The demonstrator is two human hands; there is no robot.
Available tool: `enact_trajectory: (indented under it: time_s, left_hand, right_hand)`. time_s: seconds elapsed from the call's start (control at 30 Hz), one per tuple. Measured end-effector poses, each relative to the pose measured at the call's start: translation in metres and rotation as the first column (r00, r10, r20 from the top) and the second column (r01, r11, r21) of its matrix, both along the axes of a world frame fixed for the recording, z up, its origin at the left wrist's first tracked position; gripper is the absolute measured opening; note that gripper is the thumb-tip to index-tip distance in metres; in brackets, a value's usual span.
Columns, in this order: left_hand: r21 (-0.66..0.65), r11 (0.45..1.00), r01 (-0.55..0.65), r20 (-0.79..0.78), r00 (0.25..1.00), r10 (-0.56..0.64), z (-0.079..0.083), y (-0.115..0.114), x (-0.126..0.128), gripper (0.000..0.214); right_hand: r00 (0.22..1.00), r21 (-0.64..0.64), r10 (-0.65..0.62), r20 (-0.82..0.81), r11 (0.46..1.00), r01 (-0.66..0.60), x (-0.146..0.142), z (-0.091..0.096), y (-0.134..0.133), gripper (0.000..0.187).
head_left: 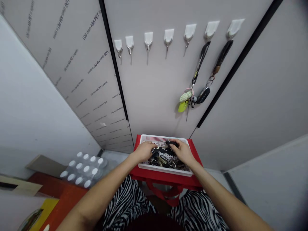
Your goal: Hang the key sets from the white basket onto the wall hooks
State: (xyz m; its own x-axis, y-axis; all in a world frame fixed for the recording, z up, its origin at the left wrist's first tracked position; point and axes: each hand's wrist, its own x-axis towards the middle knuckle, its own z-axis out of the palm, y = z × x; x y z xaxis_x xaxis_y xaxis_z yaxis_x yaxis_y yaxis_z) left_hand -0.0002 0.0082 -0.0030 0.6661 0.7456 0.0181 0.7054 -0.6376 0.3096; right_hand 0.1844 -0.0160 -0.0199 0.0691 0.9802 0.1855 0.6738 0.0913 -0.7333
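A white perforated basket (166,173) holds a jumble of keys, rings and black fobs (165,160). My left hand (145,151) reaches in over its left side, with fingers curled and pinched at something small and metallic among the keys. From the right, my right hand (182,150) has its thumb and fingers closed around a black key fob (171,143) near the back of the basket. Under the basket is a red bag (196,154) with its handles hanging towards me. What exactly lies between my left fingertips cannot be made out.
A row of white adhesive hooks (148,38) runs across the cabinet door. From the two rightmost hang a bunch with a green tag (183,106) and a car key (203,95) on a dark strap. Wrapped bottles (83,168) stand at the lower left beside an orange-red surface (69,199).
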Motion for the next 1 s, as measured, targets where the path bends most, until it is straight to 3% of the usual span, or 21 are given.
enact_trajectory:
  time_s: [0.13, 0.27, 0.4, 0.5, 0.63, 0.73, 0.87, 1.0]
  left_hand:
    - [0.04, 0.999, -0.017, -0.065, 0.998, 0.02, -0.004, 0.001, 0.006, 0.035]
    - [-0.028, 0.999, -0.043, -0.015, 0.999, 0.043, -0.004, 0.002, 0.009, 0.035]
    - [-0.131, 0.989, -0.066, 0.24, 0.966, 0.096, 0.001, 0.008, 0.011, 0.034]
    - [-0.3, 0.952, -0.052, 0.458, 0.868, 0.192, 0.008, 0.013, 0.013, 0.03]
    - [-0.471, 0.881, 0.034, 0.637, 0.704, 0.314, 0.016, 0.018, 0.02, 0.019]
    - [-0.511, 0.86, 0.014, 0.686, 0.61, 0.397, 0.023, 0.02, 0.029, 0.013]
    - [-0.461, 0.883, -0.093, 0.71, 0.559, 0.429, 0.044, 0.018, 0.045, 0.015]
    - [-0.366, 0.92, -0.14, 0.755, 0.534, 0.381, 0.074, 0.016, 0.057, 0.02]
  right_hand:
    - [0.986, 0.102, 0.003, 0.165, 0.995, -0.021, -0.004, 0.002, -0.002, 0.019]
    - [0.959, 0.166, 0.055, 0.277, 0.981, -0.104, -0.012, 0.012, -0.005, 0.019]
    - [0.94, 0.1, 0.257, 0.224, 0.953, -0.285, -0.025, 0.017, -0.004, 0.021]
    - [0.934, 0.064, 0.347, 0.082, 0.934, -0.352, -0.032, 0.016, -0.003, 0.022]
    - [0.948, 0.018, 0.285, -0.14, 0.958, -0.285, -0.034, 0.017, -0.003, 0.021]
    - [0.927, 0.027, 0.266, -0.265, 0.963, -0.268, -0.035, 0.022, -0.005, 0.02]
    - [0.931, 0.068, 0.183, -0.315, 0.983, -0.17, -0.038, 0.036, -0.006, 0.02]
    - [0.918, 0.162, 0.1, -0.385, 0.986, -0.04, -0.034, 0.06, 0.001, 0.024]
